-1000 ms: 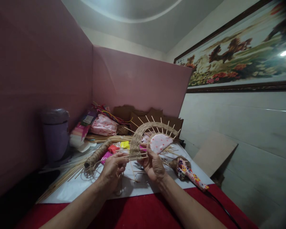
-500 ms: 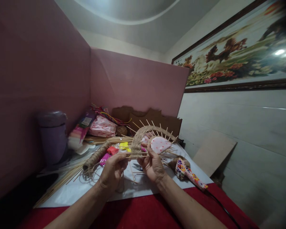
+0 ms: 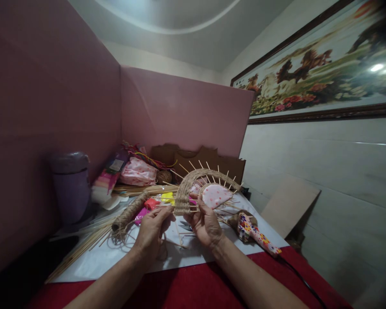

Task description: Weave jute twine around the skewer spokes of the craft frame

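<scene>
A curved basket piece (image 3: 186,187), woven of brown twine over thin wooden sticks, is held up above the table. Bare stick ends fan out along its outer edge, and a white panel with pink dots (image 3: 216,195) sits within the curve. My right hand (image 3: 207,227) grips the piece from below, thumb up against the dotted panel. At the lower left end of the weave, my left hand (image 3: 152,229) is closed in a pinch on twine, its fingertips close to the stick ends; a loose strand hangs beneath. Scissors (image 3: 186,225) lie partly hidden behind my hands.
Left of my hands are a twine roll (image 3: 130,210) and a bundle of sticks (image 3: 80,249). A flower-patterned glue gun (image 3: 257,236) with a black cord lies at right. Behind are colourful packets (image 3: 167,197), a dotted cloth bundle (image 3: 138,171) and a purple bin (image 3: 71,189).
The woven piece has shifted very slightly left, and my left hand has turned a little, its fingers closer to the weave's edge. My right hand keeps its hold.
</scene>
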A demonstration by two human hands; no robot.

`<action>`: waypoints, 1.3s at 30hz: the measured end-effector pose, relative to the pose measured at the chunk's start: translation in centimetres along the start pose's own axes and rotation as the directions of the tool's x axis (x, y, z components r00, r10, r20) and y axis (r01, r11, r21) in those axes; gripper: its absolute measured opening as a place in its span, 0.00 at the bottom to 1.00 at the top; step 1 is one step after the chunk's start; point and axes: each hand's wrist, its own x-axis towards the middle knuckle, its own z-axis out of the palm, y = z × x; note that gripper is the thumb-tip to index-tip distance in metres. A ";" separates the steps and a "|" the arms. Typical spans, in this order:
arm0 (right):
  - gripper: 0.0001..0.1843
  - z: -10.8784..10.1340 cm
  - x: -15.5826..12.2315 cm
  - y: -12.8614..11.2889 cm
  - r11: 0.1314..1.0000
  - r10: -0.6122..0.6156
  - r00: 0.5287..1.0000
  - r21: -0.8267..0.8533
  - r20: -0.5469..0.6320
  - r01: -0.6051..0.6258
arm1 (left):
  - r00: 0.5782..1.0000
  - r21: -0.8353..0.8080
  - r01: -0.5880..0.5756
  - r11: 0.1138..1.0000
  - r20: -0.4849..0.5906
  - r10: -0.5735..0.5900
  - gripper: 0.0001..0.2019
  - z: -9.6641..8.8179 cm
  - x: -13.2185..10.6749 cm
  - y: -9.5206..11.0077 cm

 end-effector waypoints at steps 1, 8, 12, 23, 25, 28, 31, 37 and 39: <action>0.10 0.0 0.0 0.0 1.000 0.001 1.000 0.003 0.005 -0.001 | 1.000 0.015 -0.011 1.000 0.014 0.011 0.12 -0.1 0.0 0.0; 0.11 0.4 -0.2 0.1 1.000 0.005 1.000 -0.009 0.010 -0.005 | 0.999 0.053 -0.028 0.998 0.022 0.027 0.15 -0.1 0.1 -0.1; 0.12 0.4 -0.3 0.0 0.999 0.016 1.000 -0.047 0.010 -0.015 | 0.999 0.061 -0.046 0.997 0.016 0.045 0.15 -0.2 0.2 -0.2; 0.13 0.6 -0.5 0.0 0.993 0.031 0.998 -0.112 0.045 -0.026 | 0.999 0.082 -0.036 0.996 -0.011 0.037 0.18 -0.3 0.0 -0.3; 0.13 0.6 -0.5 0.0 0.994 0.038 0.998 -0.109 0.046 -0.033 | 0.999 0.088 -0.037 0.995 -0.008 0.038 0.18 -0.3 0.0 -0.2; 0.14 0.4 -0.4 0.0 0.993 0.048 0.997 -0.111 0.053 -0.042 | 1.000 0.092 -0.030 0.995 -0.007 0.030 0.18 -0.3 0.0 -0.2; 0.14 0.2 -0.3 0.1 0.994 0.046 0.996 -0.106 0.079 -0.038 | 1.000 0.096 -0.029 0.995 -0.006 0.030 0.18 -0.2 0.0 -0.2; 0.15 0.3 -0.4 0.1 0.996 0.062 0.987 -0.069 0.146 -0.052 | 0.999 0.106 -0.035 0.994 -0.004 0.036 0.20 -0.1 0.0 -0.1; 0.15 0.4 -0.5 0.1 0.997 0.065 0.982 -0.044 0.175 -0.058 | 0.999 0.112 -0.038 0.993 -0.001 0.038 0.20 -0.1 0.1 -0.1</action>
